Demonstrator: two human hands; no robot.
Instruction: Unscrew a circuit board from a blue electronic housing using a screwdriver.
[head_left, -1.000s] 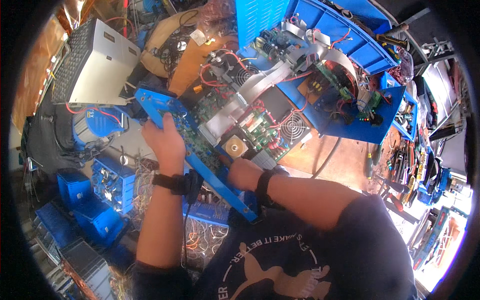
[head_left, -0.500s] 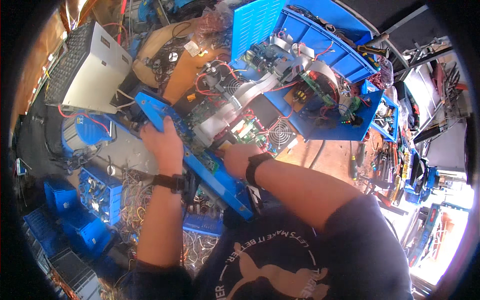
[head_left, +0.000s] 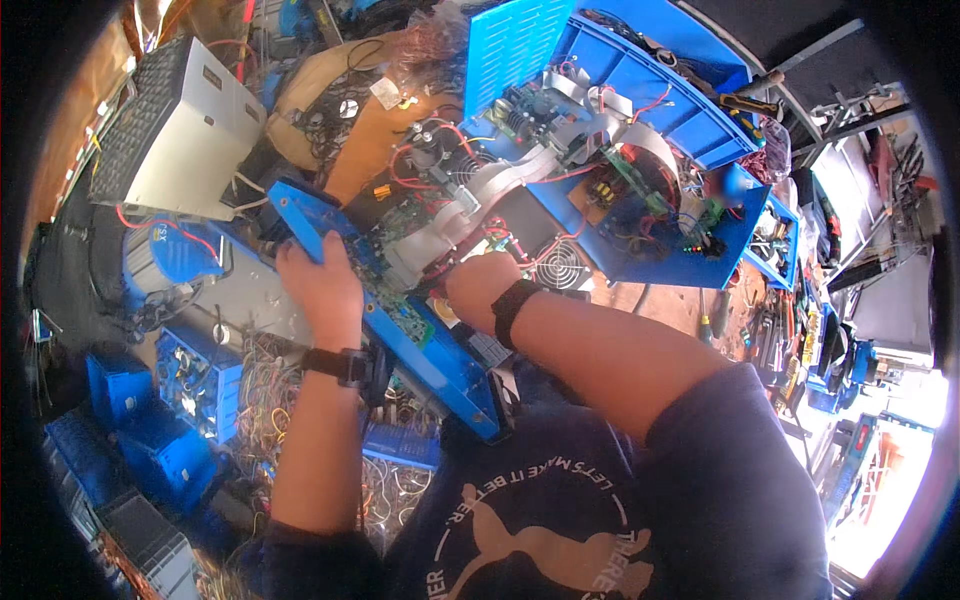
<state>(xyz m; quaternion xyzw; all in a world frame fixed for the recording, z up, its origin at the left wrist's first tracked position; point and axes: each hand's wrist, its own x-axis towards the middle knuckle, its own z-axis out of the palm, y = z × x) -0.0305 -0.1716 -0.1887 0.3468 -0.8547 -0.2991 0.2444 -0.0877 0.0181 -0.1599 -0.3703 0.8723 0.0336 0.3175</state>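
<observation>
My left hand (head_left: 322, 285) is wrapped round the edge of a long blue metal panel (head_left: 440, 368), which slants from upper left down to my body. Green circuit boards (head_left: 400, 315) sit along the panel's inner side. My right hand (head_left: 482, 285) is closed in a fist just right of those boards, beside a wide grey ribbon cable (head_left: 432, 245). Whatever it holds is mostly hidden; a small yellowish bit shows below the fingers. Beyond lie more boards, red wires and a round fan grille (head_left: 563, 265), all part of the opened blue-cased device.
A blue side panel (head_left: 690, 245) carrying boards stands at the right, with a blue crate (head_left: 650, 85) behind. A white-and-black cabinet (head_left: 190, 135) is at upper left. Hand tools (head_left: 775, 335) lie at right on the brown bench. Tangled wires (head_left: 270, 400) and blue bins (head_left: 175, 455) are below left.
My right hand has turned and lifted slightly, close to the same spot. The blue panel's near end has shifted a little. My left hand keeps its grip.
</observation>
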